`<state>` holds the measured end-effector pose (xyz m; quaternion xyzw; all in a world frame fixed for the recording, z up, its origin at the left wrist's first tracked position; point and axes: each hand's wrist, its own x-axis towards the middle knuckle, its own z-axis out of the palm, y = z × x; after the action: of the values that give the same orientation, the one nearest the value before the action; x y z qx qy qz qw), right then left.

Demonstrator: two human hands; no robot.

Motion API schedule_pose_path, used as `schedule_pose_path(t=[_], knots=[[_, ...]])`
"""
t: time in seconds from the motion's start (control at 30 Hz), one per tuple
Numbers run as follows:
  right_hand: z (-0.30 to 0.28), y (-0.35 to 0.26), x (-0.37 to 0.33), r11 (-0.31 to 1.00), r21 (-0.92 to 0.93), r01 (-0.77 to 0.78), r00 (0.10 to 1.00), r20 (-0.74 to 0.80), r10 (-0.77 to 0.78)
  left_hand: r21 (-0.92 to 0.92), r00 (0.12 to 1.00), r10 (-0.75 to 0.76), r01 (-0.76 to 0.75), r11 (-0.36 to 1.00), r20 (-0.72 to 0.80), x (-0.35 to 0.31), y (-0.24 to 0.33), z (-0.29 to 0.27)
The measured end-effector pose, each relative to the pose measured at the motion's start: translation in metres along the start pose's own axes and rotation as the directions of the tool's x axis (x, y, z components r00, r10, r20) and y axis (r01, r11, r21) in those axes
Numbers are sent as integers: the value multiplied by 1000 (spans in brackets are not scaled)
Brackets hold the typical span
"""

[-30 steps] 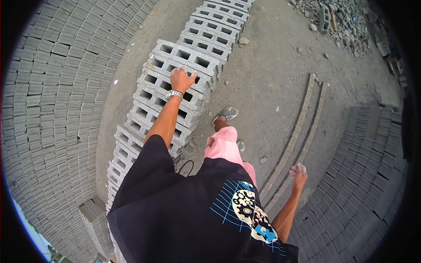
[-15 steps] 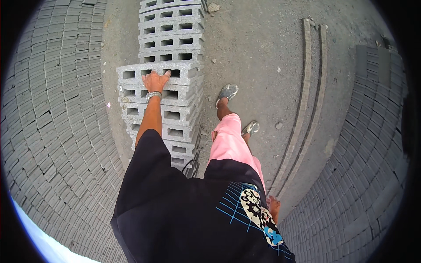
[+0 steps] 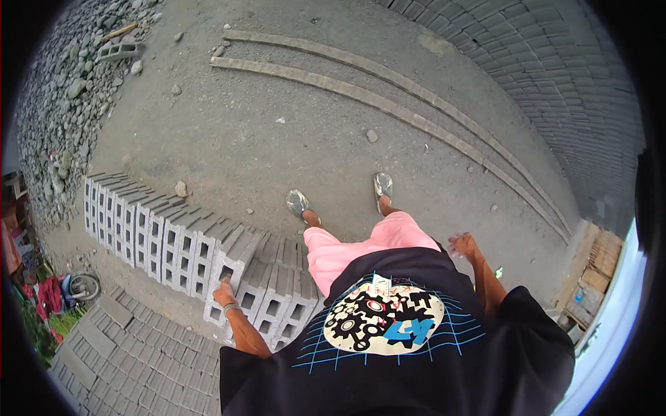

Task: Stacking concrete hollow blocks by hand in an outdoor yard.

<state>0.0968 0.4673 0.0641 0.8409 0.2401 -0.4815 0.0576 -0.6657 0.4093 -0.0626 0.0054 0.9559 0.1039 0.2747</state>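
Note:
My left hand point(image 3: 223, 294), with a band at its wrist, rests on a grey hollow concrete block point(image 3: 217, 262) at the near part of a long row. Its fingers hook into one of the block's hollows and their tips are partly hidden there. More hollow blocks point(image 3: 186, 249) stand packed side by side, their openings facing my left arm. Away from the row, my right hand point(image 3: 463, 244) hangs beside my pink shorts with fingers loosely apart and nothing in it.
Two long low strips point(image 3: 361, 90) run across the dirt ground ahead. Stacked grey blocks rise at far right point(image 3: 541, 62) and lower left point(image 3: 132, 353). Loose stones point(image 3: 76, 90) lie at far left, above a motorcycle wheel point(image 3: 84, 286). A small stone point(image 3: 372, 136) lies before my feet.
My view and body have turned to the right, so the block row now lies at my lower left. My left hand still touches a block; my right hand has come further into view.

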Motion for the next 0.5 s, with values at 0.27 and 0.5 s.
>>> schedule_pose_path(t=[0.27,0.5], knots=[[5,86,49,897,436,73,995,-91,-37,-372,919,345,-257,892,193,-199,171,93],[-12,246,25,600,766,-230,946,32,322,-395,610,600,-452,800,517,-456,301,236]])
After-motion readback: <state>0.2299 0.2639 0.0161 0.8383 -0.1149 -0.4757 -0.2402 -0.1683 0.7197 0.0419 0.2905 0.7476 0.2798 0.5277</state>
